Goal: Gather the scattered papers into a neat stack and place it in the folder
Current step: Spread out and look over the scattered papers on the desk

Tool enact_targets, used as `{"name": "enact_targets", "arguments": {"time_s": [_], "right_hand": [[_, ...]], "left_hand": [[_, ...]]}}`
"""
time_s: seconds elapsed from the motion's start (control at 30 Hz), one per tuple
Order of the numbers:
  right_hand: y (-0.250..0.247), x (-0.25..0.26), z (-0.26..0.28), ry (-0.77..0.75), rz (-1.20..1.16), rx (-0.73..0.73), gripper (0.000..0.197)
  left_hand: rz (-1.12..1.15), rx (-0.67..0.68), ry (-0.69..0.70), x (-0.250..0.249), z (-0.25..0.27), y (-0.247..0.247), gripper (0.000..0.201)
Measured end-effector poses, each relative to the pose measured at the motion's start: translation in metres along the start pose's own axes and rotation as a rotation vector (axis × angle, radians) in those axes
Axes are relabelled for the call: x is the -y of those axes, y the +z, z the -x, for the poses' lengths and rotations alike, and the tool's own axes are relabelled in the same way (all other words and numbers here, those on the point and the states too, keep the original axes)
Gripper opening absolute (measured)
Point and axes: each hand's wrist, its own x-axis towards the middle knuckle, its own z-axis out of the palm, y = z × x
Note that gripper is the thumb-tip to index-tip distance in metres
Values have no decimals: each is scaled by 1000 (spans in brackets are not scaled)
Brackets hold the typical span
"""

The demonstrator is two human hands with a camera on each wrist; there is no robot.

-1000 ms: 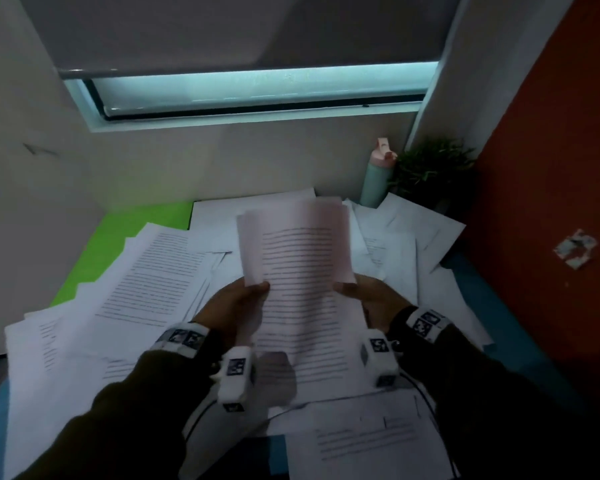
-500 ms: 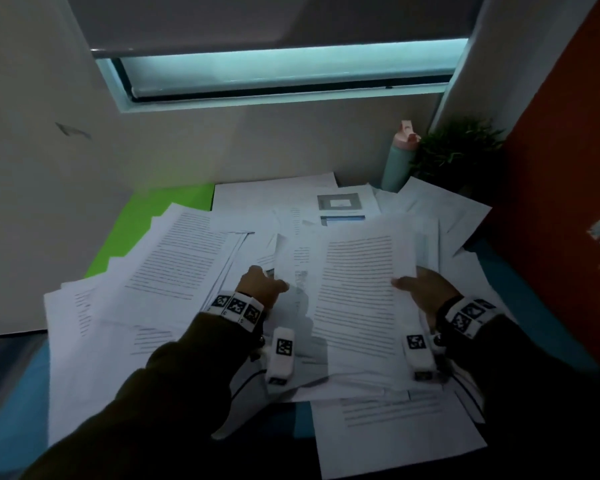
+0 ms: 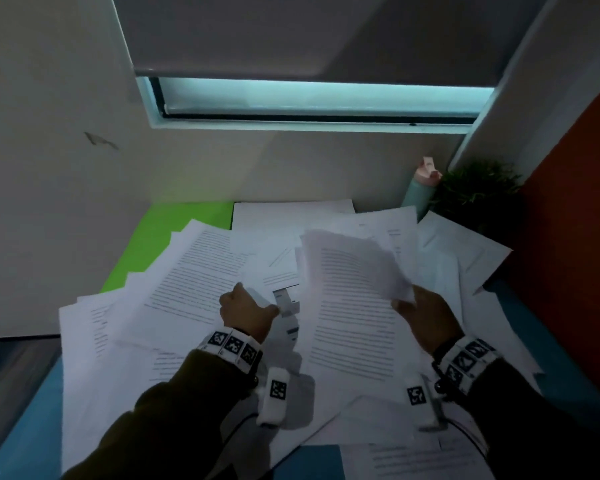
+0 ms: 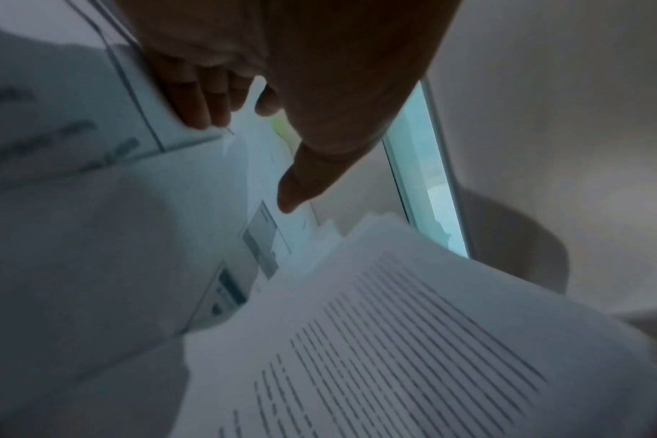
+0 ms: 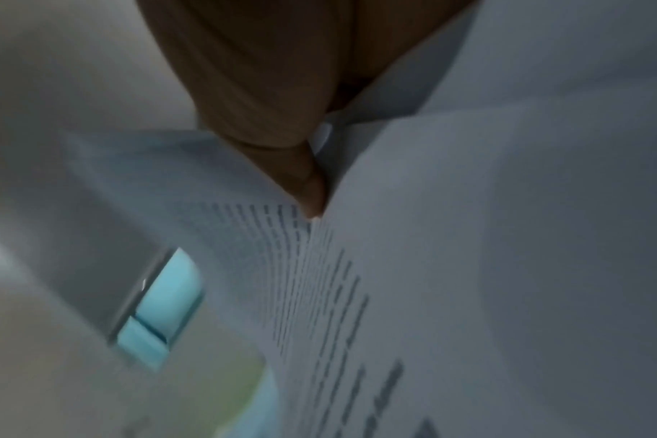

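While the right hand [image 3: 426,318] pinches a printed sheaf [image 3: 354,306] by its right edge, thumb on top, the sheaf's far end curls up. Left hand [image 3: 246,313] just left of it, fingers relaxed and laid on a loose sheet [image 3: 187,285], gripping nothing. More papers [image 3: 447,258] fan out beyond both hands. Folder [image 3: 167,244], green, farther left, mostly buried. Risk: a one-sided pinch lets limp pages droop and slide apart; nudged sheets may slip off the desk.
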Motion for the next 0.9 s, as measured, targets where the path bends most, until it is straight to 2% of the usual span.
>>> {"name": "enact_targets", "arguments": {"time_s": [0.1, 0.23, 0.3, 0.37, 0.4, 0.43, 0.5, 0.53, 0.67, 0.77, 0.8, 0.9], "right_hand": [[-5, -1, 1, 57, -262, -8, 34], [-11, -10, -2, 46, -296, 24, 50], [-11, -17, -2, 30, -277, 84, 55], [-9, -25, -3, 27, -266, 122, 64], [-8, -28, -4, 24, -269, 132, 69], [-6, -32, -4, 29, -259, 131, 73], [0, -40, -5, 45, -219, 136, 78], [3, -45, -6, 48, -195, 145, 81], [8, -57, -8, 113, -188, 129, 85], [2, -53, -7, 146, -280, 129, 59], [-3, -50, -5, 152, -335, 126, 57], [-25, -43, -1, 177, -557, 94, 85]], "left_hand": [[-53, 55, -24, 7, -6, -2, 100], [-239, 79, -12, 4, -4, 0, 100], [-201, 99, -57, -2, -7, 3, 102], [-26, 179, -116, -5, -12, 4, 106], [62, 215, -119, -6, -13, 3, 101], [128, 231, -104, -4, -14, 2, 86], [143, 274, -56, -3, -11, 2, 44], [128, 318, -26, -3, -7, 2, 33], [145, 406, 59, -7, 8, 12, 25], [171, 321, 103, -3, 13, 15, 19], [187, 293, 113, -1, 11, 13, 19], [247, 299, 106, 7, 1, 4, 12]]}}
